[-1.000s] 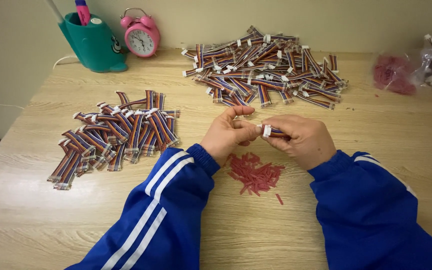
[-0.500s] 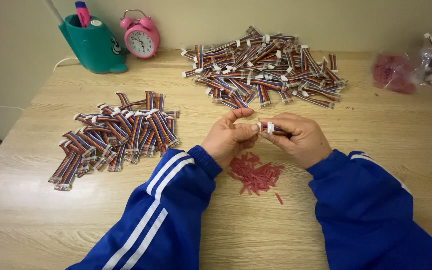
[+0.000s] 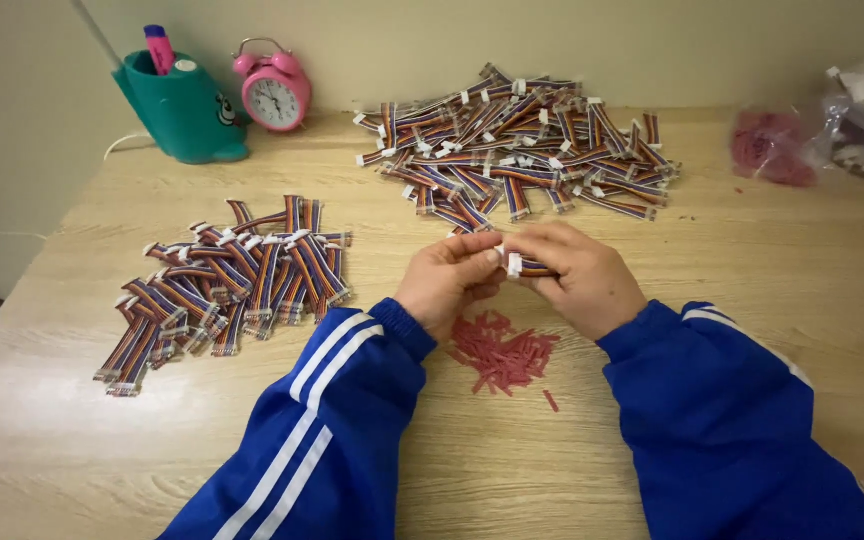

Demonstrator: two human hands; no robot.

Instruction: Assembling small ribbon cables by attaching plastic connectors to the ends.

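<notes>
Ribbon cable [image 3: 530, 266], one short rainbow-striped piece with a white plug on its end, is pinched between both hands just above the middle of the desk [image 3: 772, 260]. Right hand [image 3: 580, 275] wraps most of it, so only the plug end pokes out toward the left; its long axis runs pretty much side to side, parallel to the near edge. Left hand [image 3: 449, 283] comes in from the other side, its fingers [image 3: 480, 258] pressed together right at that white plug, thumb and forefinger tips touching it. So the plug sits between the two sets of fingertips, and the left hand is the one nearest the exposed end.

Right under the hands there's a little heap of red scraps [image 3: 500, 352]. A pile of cables [image 3: 222, 285] sits off toward the left edge, a bigger pile [image 3: 522, 145] toward the far edge. Teal pen holder [image 3: 184, 108] and pink alarm clock [image 3: 275, 90] are in the far left corner, some plastic bags [image 3: 832, 130] far right.
</notes>
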